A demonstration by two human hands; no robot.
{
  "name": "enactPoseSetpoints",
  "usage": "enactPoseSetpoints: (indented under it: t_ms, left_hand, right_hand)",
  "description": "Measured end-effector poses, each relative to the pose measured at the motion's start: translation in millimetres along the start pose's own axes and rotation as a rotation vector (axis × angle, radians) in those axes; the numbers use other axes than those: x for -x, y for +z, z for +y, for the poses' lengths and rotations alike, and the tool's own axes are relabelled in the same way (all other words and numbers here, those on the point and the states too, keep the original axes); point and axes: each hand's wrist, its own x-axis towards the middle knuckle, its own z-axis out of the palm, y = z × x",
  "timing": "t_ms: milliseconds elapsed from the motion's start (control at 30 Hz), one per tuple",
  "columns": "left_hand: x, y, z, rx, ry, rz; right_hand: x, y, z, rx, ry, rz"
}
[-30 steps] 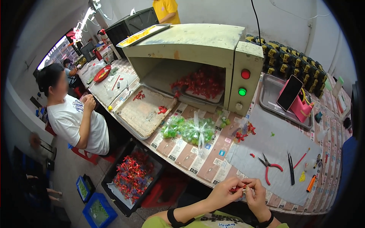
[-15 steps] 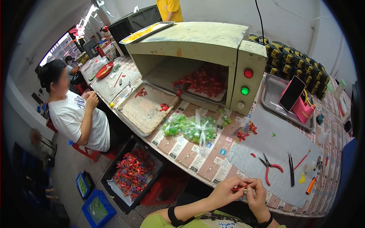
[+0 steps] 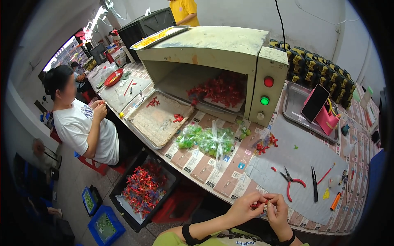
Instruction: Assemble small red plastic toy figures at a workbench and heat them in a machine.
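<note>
At the table's front edge, my left hand [image 3: 245, 210] pinches a small red piece [image 3: 257, 203], mostly hidden behind the fingers. My right hand [image 3: 277, 211] meets it fingertip to fingertip, closed on the same small piece. Beyond the hands, red-handled pliers [image 3: 292, 183] lie with jaws apart on a grey sheet [image 3: 266, 168]. Black tweezers [image 3: 314, 183] are to their right, then an orange-handled tool [image 3: 335, 201]. A small pile of red and purple pieces [image 3: 266, 144] rests at the sheet's far left.
A cream oven-like box [image 3: 205, 41] holds many red pieces [image 3: 221, 90]. In front stand a whitish tray [image 3: 158, 119] and clear bags of green pieces [image 3: 205, 139]. A black crate [image 3: 119, 192] of red pieces stands low left. A co-worker [image 3: 88, 123] sits left; a phone [image 3: 315, 101] leans right.
My hands stay together at nearly the same spot, the fingers shifting only slightly on the red piece. The view has tilted a little.
</note>
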Motion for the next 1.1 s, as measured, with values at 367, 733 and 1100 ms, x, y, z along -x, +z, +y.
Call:
enactPoseSetpoints:
  t_ms: [367,733,1100]
  left_hand:
    - [-1.7,0.2,-4.9,-0.043,0.019,-0.004]
    - [-2.3,2.1,-2.9,-0.027,-0.024,-0.004]
    - [-8.9,6.6,-1.9,-0.053,-0.025,-0.018]
  right_hand:
    - [-1.2,-0.3,-1.9,-0.003,0.021,0.016]
    - [-0.7,-1.2,4.0,0.003,0.009,0.015]
    - [-3.3,-7.3,2.9,-0.019,0.015,0.017]
